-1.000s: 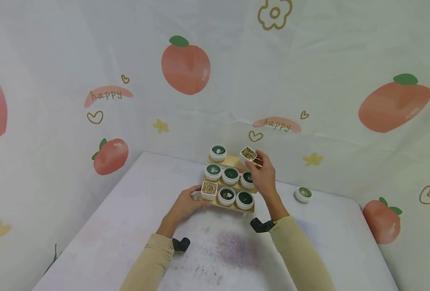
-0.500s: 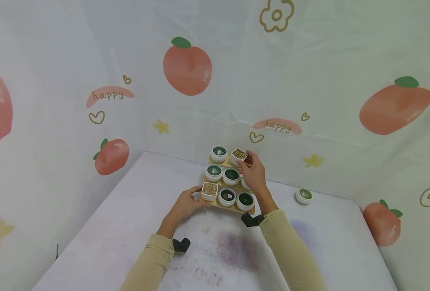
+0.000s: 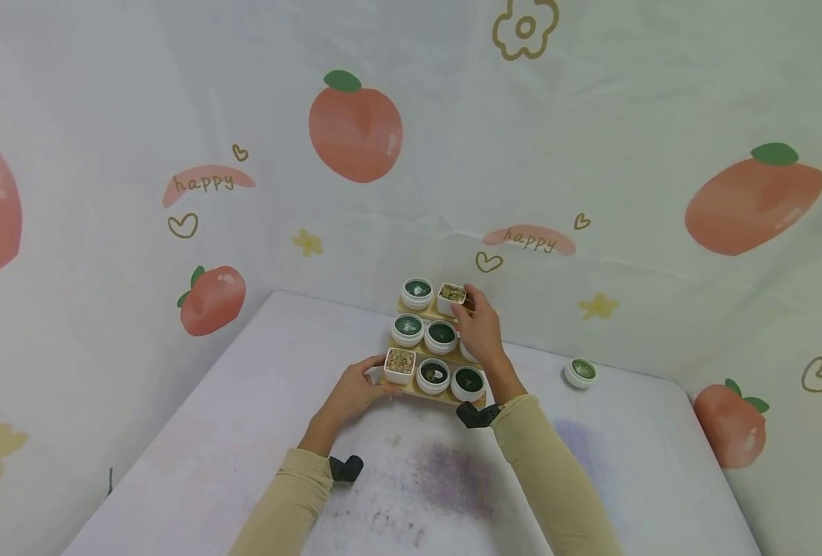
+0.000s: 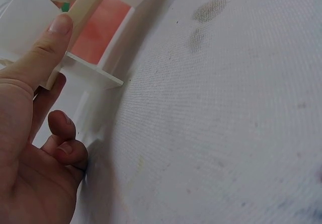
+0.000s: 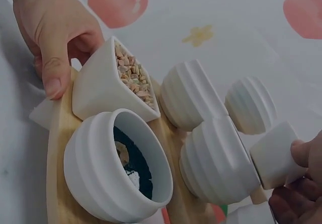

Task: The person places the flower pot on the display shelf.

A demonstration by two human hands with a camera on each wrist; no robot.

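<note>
My left hand (image 3: 351,392) grips the lower left corner of a three-tier wooden stand (image 5: 57,176). In the left wrist view its thumb (image 4: 48,45) lies along the wooden board. A square white pot of tan gravel (image 3: 400,366) sits beside that hand on the lowest tier. My right hand (image 3: 482,330) pinches another square white pot (image 3: 450,298), filled with greenish gravel, at the top tier. A round white pot (image 3: 417,294) with a dark green inside stands to its left. Whether the pinched pot rests fully on the wood, I cannot tell.
More round white pots, such as one in the middle tier (image 3: 441,337) and one at the lower right (image 3: 468,383), fill the lower tiers. The right hand partly covers one. A separate round pot (image 3: 580,372) stands on the white table (image 3: 299,347), near the patterned backdrop (image 3: 626,270).
My right hand has moved left with the square pot, from the right part of the top tier to beside the round pot. My left hand has stayed on the stand.
</note>
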